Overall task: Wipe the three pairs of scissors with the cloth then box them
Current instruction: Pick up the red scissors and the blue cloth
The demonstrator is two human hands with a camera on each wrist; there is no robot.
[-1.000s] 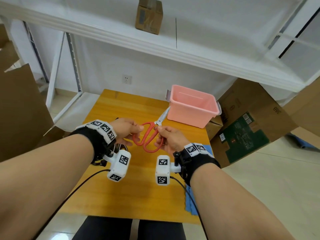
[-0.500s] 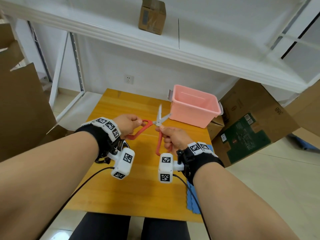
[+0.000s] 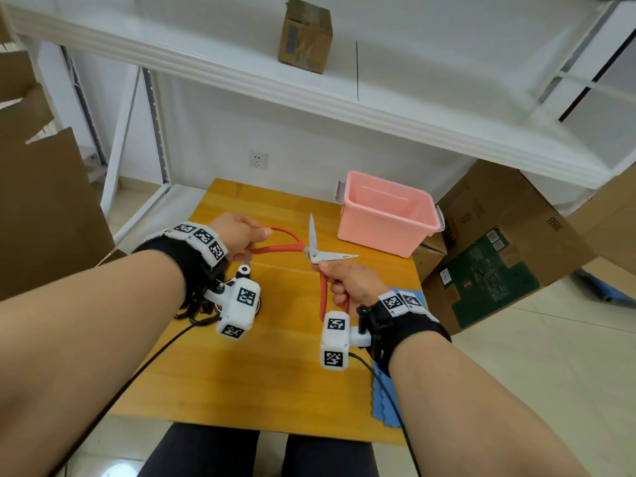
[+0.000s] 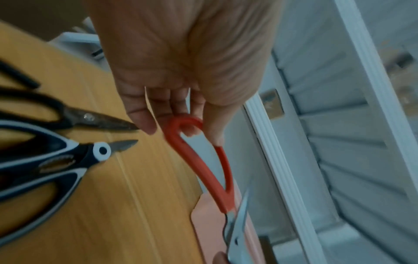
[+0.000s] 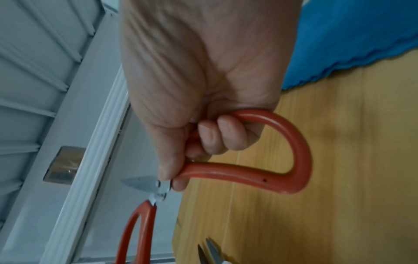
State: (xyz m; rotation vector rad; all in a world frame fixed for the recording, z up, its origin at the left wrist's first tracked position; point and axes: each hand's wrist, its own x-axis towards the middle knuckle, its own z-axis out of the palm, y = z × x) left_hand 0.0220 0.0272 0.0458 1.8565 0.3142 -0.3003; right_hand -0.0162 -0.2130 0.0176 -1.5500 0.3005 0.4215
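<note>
Red-handled scissors [image 3: 282,247] hang above the wooden table [image 3: 241,373], spread wide. One blade points away from me, the other to the right. My left hand [image 3: 254,235] pinches the left handle loop [image 4: 203,175] with its fingertips. My right hand [image 3: 340,280] grips the other loop [image 5: 226,173], thumb near the pivot. Under my left hand, black scissors [image 4: 95,119] and black-and-white scissors [image 4: 68,160] lie on the table. A blue cloth [image 3: 385,401] lies at the table's right front edge, below my right wrist. The pink box [image 3: 378,232] stands open at the back right.
A white shelf [image 3: 344,108] with a small cardboard box [image 3: 304,36] overhangs the table's far end. Large cardboard boxes [image 3: 499,253] lean right of the table, and cardboard [image 3: 41,201] stands at the left. My legs are at the near edge.
The red scissors went from shut to spread wide. My left hand drew its handle to the left and my right hand drew the other toward me.
</note>
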